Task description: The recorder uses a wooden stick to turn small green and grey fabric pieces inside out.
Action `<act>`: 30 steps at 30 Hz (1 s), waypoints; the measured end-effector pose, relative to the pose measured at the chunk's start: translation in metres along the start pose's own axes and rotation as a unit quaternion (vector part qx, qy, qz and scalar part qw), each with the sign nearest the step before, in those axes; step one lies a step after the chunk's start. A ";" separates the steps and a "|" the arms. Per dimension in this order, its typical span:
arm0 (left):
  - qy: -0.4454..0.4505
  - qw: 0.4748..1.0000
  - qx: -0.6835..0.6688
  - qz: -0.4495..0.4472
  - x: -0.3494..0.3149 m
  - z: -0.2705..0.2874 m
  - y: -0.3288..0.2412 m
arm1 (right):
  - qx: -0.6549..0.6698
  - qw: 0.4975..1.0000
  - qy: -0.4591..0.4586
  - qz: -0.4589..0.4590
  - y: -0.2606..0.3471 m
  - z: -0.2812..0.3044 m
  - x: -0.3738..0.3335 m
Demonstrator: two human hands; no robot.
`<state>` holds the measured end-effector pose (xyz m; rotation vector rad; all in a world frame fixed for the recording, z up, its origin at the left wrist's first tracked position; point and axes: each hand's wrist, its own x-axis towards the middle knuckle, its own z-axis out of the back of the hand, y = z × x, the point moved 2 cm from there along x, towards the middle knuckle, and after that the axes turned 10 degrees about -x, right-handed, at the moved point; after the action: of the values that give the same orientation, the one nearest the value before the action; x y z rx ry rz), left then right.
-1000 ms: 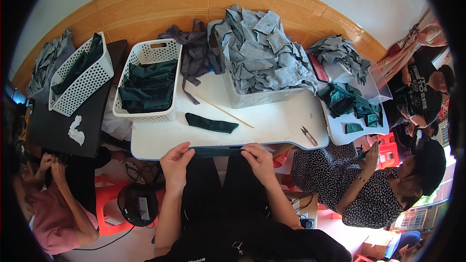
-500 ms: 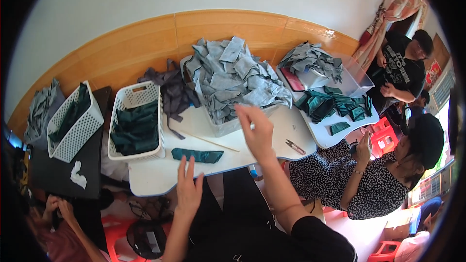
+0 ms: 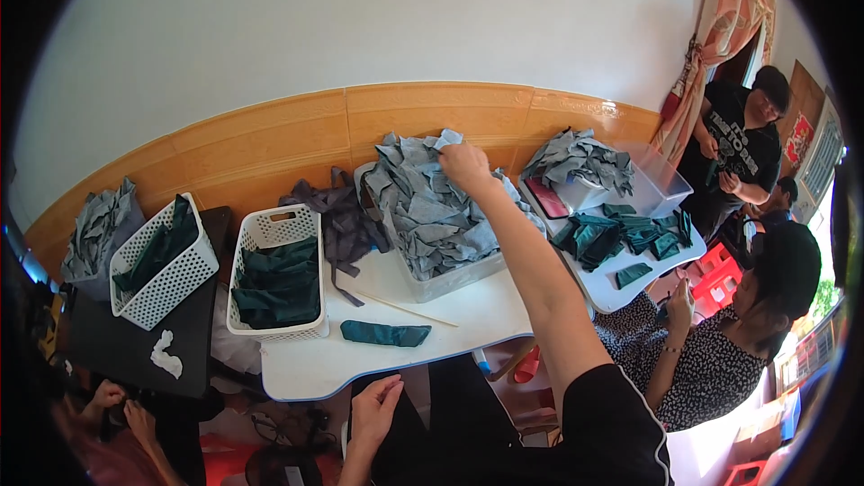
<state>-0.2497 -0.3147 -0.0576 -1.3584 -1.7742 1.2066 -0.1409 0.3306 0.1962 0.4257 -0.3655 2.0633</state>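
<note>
Right hand [image 3: 465, 167] is at the far side of the heap, arm stretched over the near part of the table, fingertips at a pale piece [image 3: 448, 138] on top of the grey cloth pieces [image 3: 418, 220]. Can't tell if the fingers are clenched on it; the back of the hand hides the contact. Grey pieces pile above the rim of the bin [image 3: 461, 280], so probably easy to pick from the top.

Left hand [image 3: 373, 409] is just off the near table edge, fingers loosely bent, no cloth seen in it; can't tell if the tips pinch anything. Looks parked there, clear of the reaching arm.

Dark green strip [image 3: 385, 334] lies flat, lengthwise, near the front edge of the white table [image 3: 310, 371], probably so either hand gets it fast. Thin stick [image 3: 405, 308] lies slanted just beyond it, likely kept handy too. White basket [image 3: 279, 335] at left holds folded green cloth [image 3: 279, 281]; its walls seem to keep the folds together. Dark straps [image 3: 335, 216] are bunched between basket and bin.
</note>
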 end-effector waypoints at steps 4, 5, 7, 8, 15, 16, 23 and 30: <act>-0.026 0.999 0.000 0.042 -0.011 0.018 -0.014 | 0.228 0.956 -0.153 -0.106 0.002 0.050 -0.016; -0.017 0.998 -0.004 0.054 -0.004 0.012 -0.015 | 0.374 0.908 -0.143 -0.123 -0.019 0.063 -0.035; -0.012 0.997 -0.011 0.077 0.009 -0.001 -0.024 | 0.637 0.752 -0.112 -0.131 -0.013 0.086 -0.094; -0.023 0.996 -0.013 0.086 0.003 -0.002 -0.025 | 0.750 0.644 -0.087 -0.121 0.021 0.114 -0.134; 0.081 0.864 -0.472 0.156 0.062 -0.091 -0.073 | 0.758 0.585 0.042 -0.287 0.120 0.089 -0.449; 0.082 0.834 -0.534 0.110 0.066 -0.087 -0.061 | 0.807 0.530 0.037 -0.259 0.135 0.079 -0.483; -0.094 0.943 -0.318 0.024 0.065 -0.030 -0.051 | 0.707 0.671 0.201 -0.099 0.110 0.074 -0.522; -0.054 0.961 -0.261 0.079 0.052 -0.032 -0.037 | 0.633 0.710 0.303 -0.065 0.141 0.071 -0.473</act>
<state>-0.2527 -0.2580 -0.0144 -1.7838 -2.1977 0.9364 -0.0272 -0.1286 0.0395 0.4752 1.5308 1.8733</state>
